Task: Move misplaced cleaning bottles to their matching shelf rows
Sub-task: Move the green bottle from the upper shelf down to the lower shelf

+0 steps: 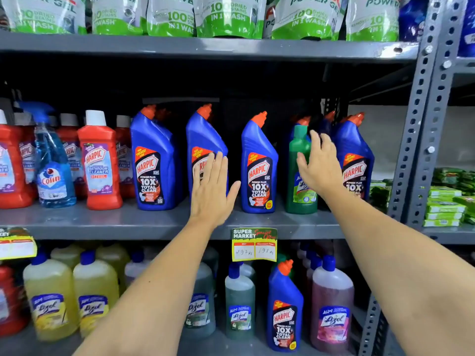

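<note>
On the middle shelf (128, 222) a green Lizol bottle (299, 160) stands among blue Harpic bottles (258, 165). My right hand (317, 165) is spread over its right side, fingers apart, touching it without closing around it. My left hand (212, 188) is flat and open in front of another blue Harpic bottle (203, 134), holding nothing. On the lower shelf a blue Harpic bottle (284, 307) stands among the Lizol bottles (240, 299). A blue Colin spray bottle (52, 163) stands among red Harpic bathroom cleaners (100, 160) at the left.
Green-and-white gel pouches (228, 16) fill the top shelf. A yellow price tag (254, 244) hangs from the middle shelf's edge. A perforated grey upright (421, 124) bounds the right side, with green packets (444, 204) beyond it. Yellow Lizol bottles (51, 301) stand at lower left.
</note>
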